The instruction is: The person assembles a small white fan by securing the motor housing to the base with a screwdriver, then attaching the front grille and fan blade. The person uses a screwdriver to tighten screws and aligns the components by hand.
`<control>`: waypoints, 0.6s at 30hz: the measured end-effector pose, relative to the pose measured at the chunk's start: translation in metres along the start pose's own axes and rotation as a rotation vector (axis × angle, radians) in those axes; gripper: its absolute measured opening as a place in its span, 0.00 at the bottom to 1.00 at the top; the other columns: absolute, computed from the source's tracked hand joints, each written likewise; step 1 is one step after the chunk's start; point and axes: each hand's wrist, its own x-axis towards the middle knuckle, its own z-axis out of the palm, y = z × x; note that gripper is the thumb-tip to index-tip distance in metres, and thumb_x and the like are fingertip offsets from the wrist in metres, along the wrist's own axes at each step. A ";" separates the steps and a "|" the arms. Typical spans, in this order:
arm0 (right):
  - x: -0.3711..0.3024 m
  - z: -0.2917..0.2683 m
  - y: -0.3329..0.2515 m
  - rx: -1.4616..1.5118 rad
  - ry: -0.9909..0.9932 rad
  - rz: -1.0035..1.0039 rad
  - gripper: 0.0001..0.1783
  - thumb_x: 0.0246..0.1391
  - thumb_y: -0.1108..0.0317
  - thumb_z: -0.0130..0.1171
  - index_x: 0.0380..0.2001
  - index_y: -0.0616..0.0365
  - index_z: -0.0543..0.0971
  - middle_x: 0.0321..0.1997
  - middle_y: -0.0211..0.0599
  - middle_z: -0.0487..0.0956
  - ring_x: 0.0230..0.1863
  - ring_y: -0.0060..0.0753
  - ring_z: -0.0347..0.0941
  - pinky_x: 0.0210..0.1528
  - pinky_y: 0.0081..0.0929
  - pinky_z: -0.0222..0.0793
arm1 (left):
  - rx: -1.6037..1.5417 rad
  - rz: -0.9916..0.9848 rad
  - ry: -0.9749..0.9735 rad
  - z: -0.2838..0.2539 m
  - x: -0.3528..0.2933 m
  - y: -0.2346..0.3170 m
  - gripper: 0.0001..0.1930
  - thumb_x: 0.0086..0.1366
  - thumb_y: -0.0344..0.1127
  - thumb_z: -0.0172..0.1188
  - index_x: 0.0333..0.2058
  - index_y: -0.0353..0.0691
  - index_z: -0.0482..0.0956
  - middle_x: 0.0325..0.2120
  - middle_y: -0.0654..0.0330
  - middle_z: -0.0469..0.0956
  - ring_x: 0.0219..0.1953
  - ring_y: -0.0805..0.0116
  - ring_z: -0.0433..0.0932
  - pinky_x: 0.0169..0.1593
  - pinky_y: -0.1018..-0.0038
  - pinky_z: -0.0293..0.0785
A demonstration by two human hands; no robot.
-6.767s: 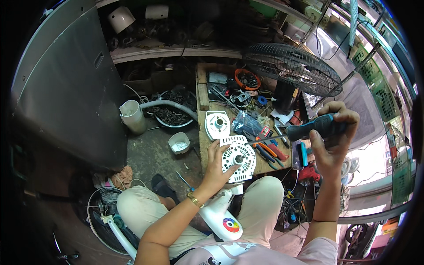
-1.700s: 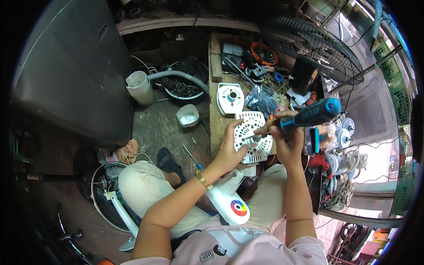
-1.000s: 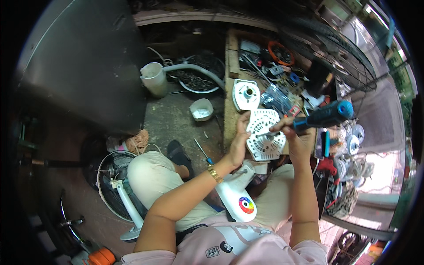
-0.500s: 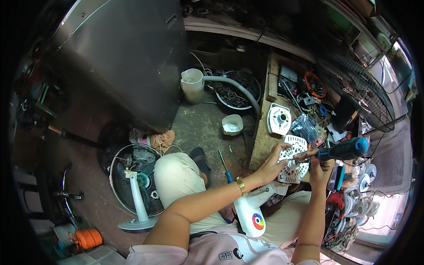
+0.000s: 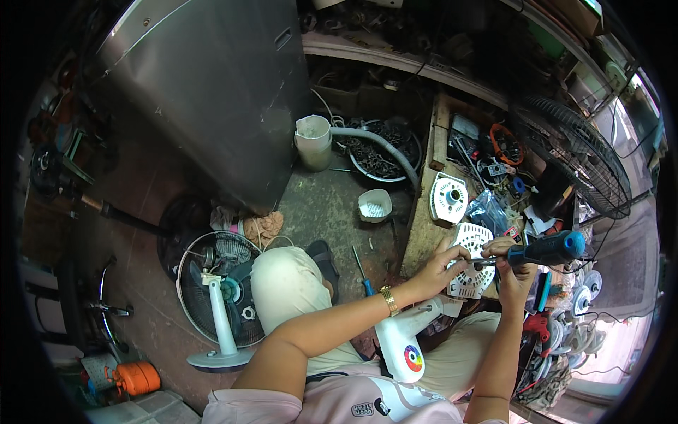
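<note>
Right hand [image 5: 514, 273] wrapped round the screwdriver [image 5: 547, 249]. Left hand [image 5: 436, 272] at the vented housing [image 5: 472, 287] — I can't tell its pinch. White shell [image 5: 448, 198] already apart on the bench [image 5: 419, 256]; housing, just beyond the fan stand [image 5: 400, 350], looks unsplit.

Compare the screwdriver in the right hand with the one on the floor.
Place: the held screwdriver is in the right hand; the floor screwdriver lies on the concrete.
Handle: the held screwdriver's looks thick, blue and black; the floor screwdriver's looks slimmer, mostly blue.
Direction: the held screwdriver's handle points right; the floor screwdriver's points toward the person.
Both have blue on the handle.
</note>
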 end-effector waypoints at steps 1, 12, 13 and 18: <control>0.000 0.000 -0.001 -0.001 0.011 0.031 0.16 0.50 0.59 0.65 0.30 0.64 0.81 0.32 0.39 0.80 0.43 0.37 0.74 0.46 0.34 0.69 | 0.006 0.020 -0.005 0.001 0.000 0.000 0.09 0.67 0.40 0.52 0.40 0.42 0.72 0.42 0.54 0.63 0.50 0.58 0.64 0.55 0.67 0.60; 0.026 0.007 -0.066 -0.094 0.365 -0.446 0.59 0.46 0.35 0.60 0.68 0.54 0.41 0.61 0.59 0.62 0.52 0.50 0.72 0.52 0.40 0.70 | 0.015 -0.015 0.019 0.005 0.002 0.009 0.06 0.64 0.31 0.54 0.39 0.42 0.72 0.46 0.52 0.64 0.49 0.55 0.69 0.52 0.67 0.65; 0.030 0.009 -0.076 -0.154 0.430 -0.463 0.58 0.47 0.35 0.60 0.68 0.53 0.41 0.61 0.60 0.62 0.52 0.51 0.72 0.52 0.40 0.70 | 0.008 -0.017 0.020 0.005 0.001 0.008 0.06 0.64 0.30 0.53 0.39 0.42 0.72 0.46 0.52 0.64 0.48 0.56 0.69 0.51 0.68 0.65; 0.041 0.012 -0.092 -0.136 0.232 -0.482 0.32 0.59 0.45 0.52 0.56 0.57 0.61 0.52 0.57 0.66 0.43 0.45 0.73 0.46 0.34 0.72 | 0.006 -0.031 0.006 0.006 0.002 0.009 0.06 0.63 0.29 0.54 0.39 0.41 0.71 0.45 0.52 0.64 0.47 0.58 0.70 0.50 0.70 0.65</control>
